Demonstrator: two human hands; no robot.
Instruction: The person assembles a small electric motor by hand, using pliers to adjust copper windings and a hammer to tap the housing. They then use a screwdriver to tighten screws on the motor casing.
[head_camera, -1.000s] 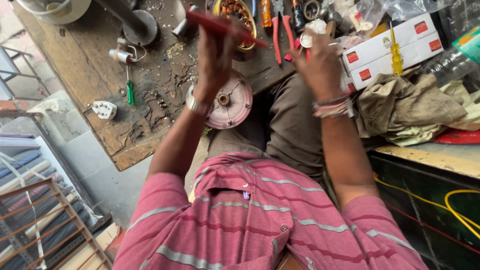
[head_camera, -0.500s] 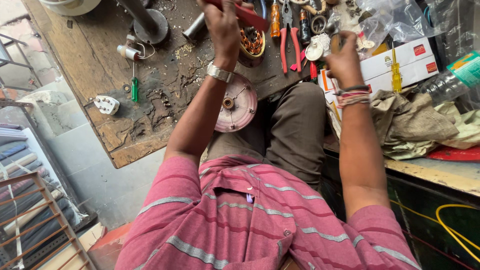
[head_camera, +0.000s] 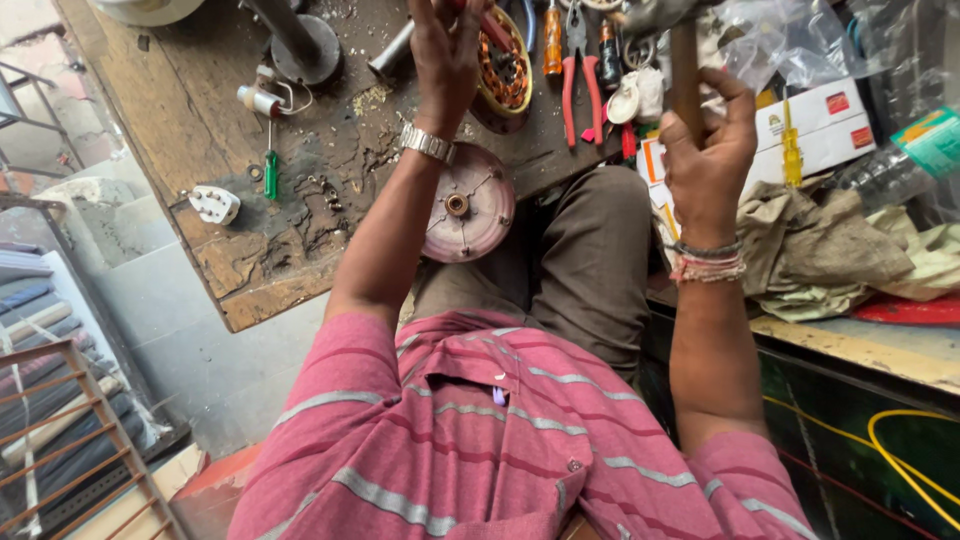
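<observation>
My left hand (head_camera: 445, 50), with a metal watch on its wrist, is closed around a red-handled tool (head_camera: 492, 28) over a copper-wound stator (head_camera: 508, 80) on the wooden bench (head_camera: 250, 280). To the right, my right hand (head_camera: 705, 150) grips the wooden handle of a hammer (head_camera: 685, 60), whose metal head reaches the top edge. A round pinkish metal motor cover (head_camera: 470, 205) rests at the bench edge, against my knee and just below my left wrist.
Red-handled pliers (head_camera: 580, 85), an orange screwdriver (head_camera: 552, 40), a green screwdriver (head_camera: 270, 172), a white plug (head_camera: 215, 205) and a metal stand (head_camera: 295, 40) lie on the bench. White boxes (head_camera: 815, 135), a crumpled cloth (head_camera: 830, 250) and a plastic bottle (head_camera: 900, 150) sit right.
Both hands have moved up toward the top of the view. My right hand, earlier by a small white round part, now grips the hammer handle. The left hand keeps the red-handled tool.
</observation>
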